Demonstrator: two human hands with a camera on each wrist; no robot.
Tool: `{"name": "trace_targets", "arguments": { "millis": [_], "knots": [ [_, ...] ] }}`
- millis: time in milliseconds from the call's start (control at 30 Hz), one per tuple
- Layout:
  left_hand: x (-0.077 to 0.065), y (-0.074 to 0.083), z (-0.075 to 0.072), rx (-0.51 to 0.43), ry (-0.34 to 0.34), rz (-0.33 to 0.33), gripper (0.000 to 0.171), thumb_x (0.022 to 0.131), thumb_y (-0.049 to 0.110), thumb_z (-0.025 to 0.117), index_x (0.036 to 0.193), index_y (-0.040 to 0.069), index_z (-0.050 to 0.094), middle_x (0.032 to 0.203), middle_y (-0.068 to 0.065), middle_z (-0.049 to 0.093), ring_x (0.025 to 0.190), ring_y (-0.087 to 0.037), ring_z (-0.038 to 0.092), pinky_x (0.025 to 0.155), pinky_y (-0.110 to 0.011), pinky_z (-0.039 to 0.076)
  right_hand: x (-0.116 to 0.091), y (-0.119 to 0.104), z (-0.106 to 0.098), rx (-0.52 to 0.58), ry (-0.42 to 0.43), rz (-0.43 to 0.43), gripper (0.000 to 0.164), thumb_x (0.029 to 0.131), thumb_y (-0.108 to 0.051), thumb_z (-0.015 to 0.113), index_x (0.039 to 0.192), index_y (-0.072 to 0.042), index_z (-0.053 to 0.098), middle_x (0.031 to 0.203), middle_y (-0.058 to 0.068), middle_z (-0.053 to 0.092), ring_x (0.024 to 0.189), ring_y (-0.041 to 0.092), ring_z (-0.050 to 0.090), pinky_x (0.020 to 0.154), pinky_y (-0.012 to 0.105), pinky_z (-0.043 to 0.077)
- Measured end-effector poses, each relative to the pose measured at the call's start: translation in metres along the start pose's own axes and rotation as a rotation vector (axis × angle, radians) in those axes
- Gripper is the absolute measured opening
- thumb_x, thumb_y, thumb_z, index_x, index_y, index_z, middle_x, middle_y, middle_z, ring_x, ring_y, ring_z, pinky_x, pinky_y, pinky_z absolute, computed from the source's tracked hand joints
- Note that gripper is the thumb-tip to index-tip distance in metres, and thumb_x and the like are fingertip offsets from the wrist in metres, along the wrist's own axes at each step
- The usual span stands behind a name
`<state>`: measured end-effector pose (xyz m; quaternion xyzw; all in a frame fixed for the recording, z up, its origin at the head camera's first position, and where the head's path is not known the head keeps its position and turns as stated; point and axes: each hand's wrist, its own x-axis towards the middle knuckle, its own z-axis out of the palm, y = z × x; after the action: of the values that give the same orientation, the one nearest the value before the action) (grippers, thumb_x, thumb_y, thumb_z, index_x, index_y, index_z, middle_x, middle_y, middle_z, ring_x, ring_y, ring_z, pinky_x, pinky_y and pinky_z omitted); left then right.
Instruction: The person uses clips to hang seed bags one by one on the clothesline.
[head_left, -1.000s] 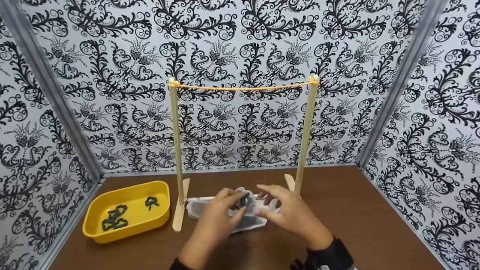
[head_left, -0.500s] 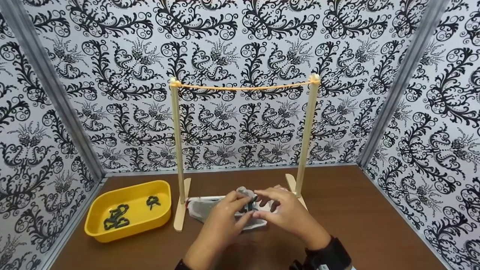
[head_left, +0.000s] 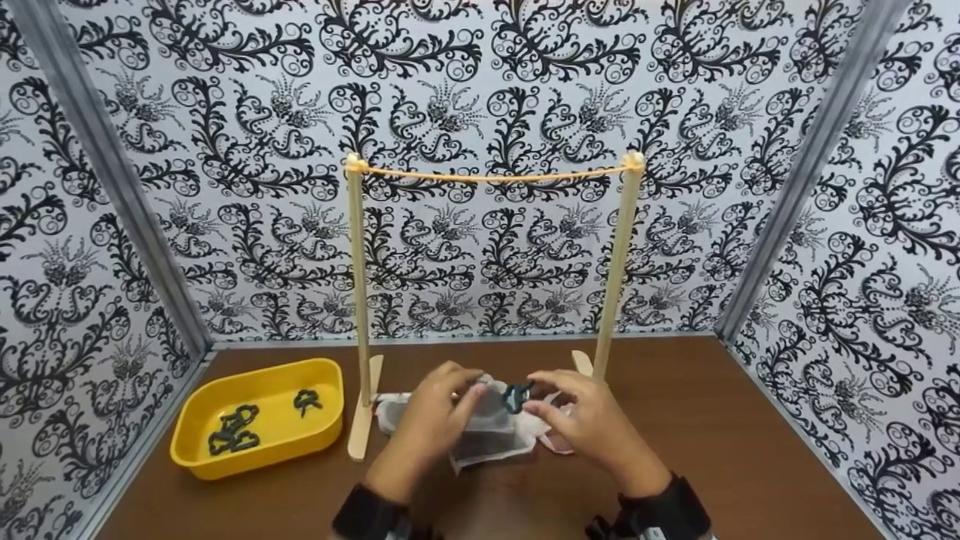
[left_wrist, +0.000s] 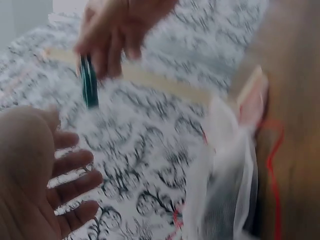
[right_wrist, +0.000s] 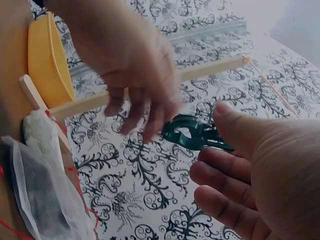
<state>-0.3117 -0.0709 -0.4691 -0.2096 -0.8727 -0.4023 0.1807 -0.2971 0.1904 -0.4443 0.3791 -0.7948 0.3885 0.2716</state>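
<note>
Between the thumb and fingers of my right hand [head_left: 592, 416] is a dark green plastic clothespin [head_left: 515, 398]. The right wrist view shows this clothespin [right_wrist: 187, 132] pointing away from the hand. My left hand [head_left: 433, 412] is just left of it with fingers loosely bent and nothing in them. In the left wrist view, the left hand [left_wrist: 45, 170] appears apart from the clothespin [left_wrist: 89, 87]. Whitish sheer mesh pouches [head_left: 491, 448] lie on the table below both hands, partly hidden by the left. A pinkish piece [head_left: 556, 442] lies beside them, under the right hand.
A yellow tray [head_left: 184, 450] at the left holds several dark clips [head_left: 238, 427]. Two wooden posts [head_left: 358, 285] on flat feet carry an orange string [head_left: 487, 179] behind the hands. Red cord [left_wrist: 274, 170] trails near the pouches. Patterned walls enclose the brown table [head_left: 690, 435].
The clothespin, earlier at the left hand's fingers, is now in the right hand's pinch. The left hand has drawn back to the left, uncovering more of the mesh pouches.
</note>
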Motion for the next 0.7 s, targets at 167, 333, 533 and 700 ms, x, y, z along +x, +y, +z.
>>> {"name": "trace_targets", "arguments": {
  "millis": [167,333,533,700],
  "knots": [
    [0.027,-0.03,0.019,0.152,-0.074,-0.179,0.027,0.108,0.026,0.076,0.126,0.007,0.083,0.122,-0.012,0.078,0.115,-0.034,0.076,0.107,-0.055,0.063,-0.003,0.006,-0.002,-0.034,0.074,0.028,0.025,0.092,-0.004,0.091,0.116,-0.004,0.084,0.102,0.004,0.086,0.085,0.013,0.079,0.073,0.029,0.069],
    [0.04,-0.05,0.039,0.225,-0.115,-0.249,0.036,0.106,0.028,0.078,0.126,-0.002,0.08,0.128,-0.024,0.078,0.122,-0.045,0.075,0.112,-0.059,0.061,-0.003,0.007,-0.002,-0.015,0.098,0.106,0.013,0.094,-0.01,0.091,0.106,-0.012,0.087,0.096,-0.004,0.087,0.081,0.003,0.075,0.073,0.023,0.066],
    [0.048,-0.054,0.052,0.236,-0.097,-0.263,0.037,0.098,0.024,0.087,0.122,-0.004,0.078,0.114,-0.023,0.082,0.109,-0.046,0.079,0.1,-0.06,0.065,-0.001,0.004,-0.003,0.01,0.094,0.199,0.007,0.094,-0.012,0.09,0.099,-0.016,0.088,0.091,-0.009,0.085,0.078,0.002,0.073,0.07,0.023,0.064],
    [0.05,-0.052,0.058,0.244,-0.052,-0.241,0.042,0.091,0.02,0.094,0.123,-0.002,0.079,0.111,-0.02,0.084,0.106,-0.043,0.08,0.098,-0.058,0.066,0.001,0.004,-0.005,0.003,0.087,0.213,0.007,0.093,-0.011,0.09,0.097,-0.017,0.088,0.091,-0.008,0.085,0.077,0.002,0.073,0.07,0.026,0.066]
  ]
}}
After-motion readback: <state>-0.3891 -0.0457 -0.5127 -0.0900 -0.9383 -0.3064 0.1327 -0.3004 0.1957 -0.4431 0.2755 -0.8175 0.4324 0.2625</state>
